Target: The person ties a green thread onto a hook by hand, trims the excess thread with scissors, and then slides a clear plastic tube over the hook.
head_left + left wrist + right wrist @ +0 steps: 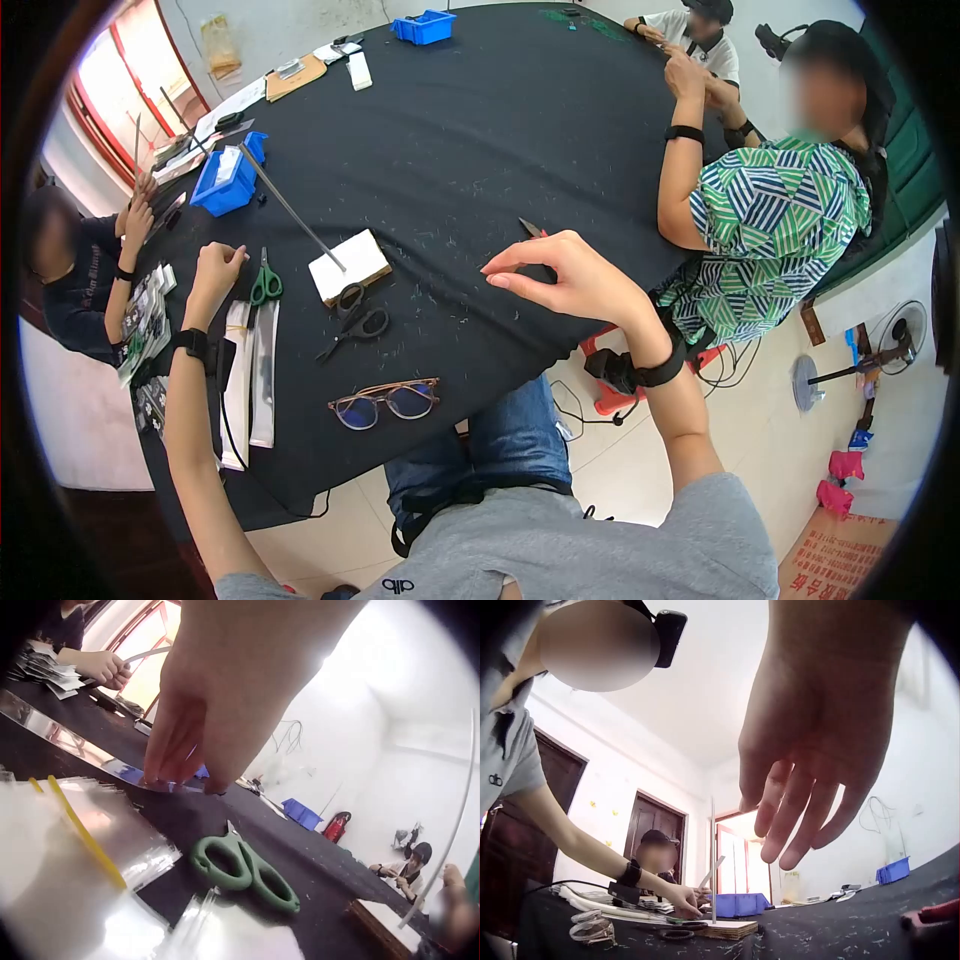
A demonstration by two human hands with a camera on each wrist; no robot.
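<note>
My left hand [213,278] hangs at the left of the black-clothed table, fingers loosely bent down, no object visible in its grasp. In the left wrist view its fingertips overlap a shiny clear strip [82,752]. Green-handled scissors [265,287] lie just right of this hand, above long white and clear plastic packets [262,375]. My right hand [585,278] hovers near the table's right side, fingers relaxed and thumb apart, holding nothing. Partly behind it lies a red-handled tool [934,919] with a pointed metal tip. Black scissors [355,325] lie between the hands.
A metal rod [290,210] rises from a white-topped wooden block [358,262] mid-table. Eyeglasses [385,404] lie by the front edge. One blue bin [230,185] stands back left, another [425,28] at the far end. People sit left and right; silvery packets [150,310] lie at left.
</note>
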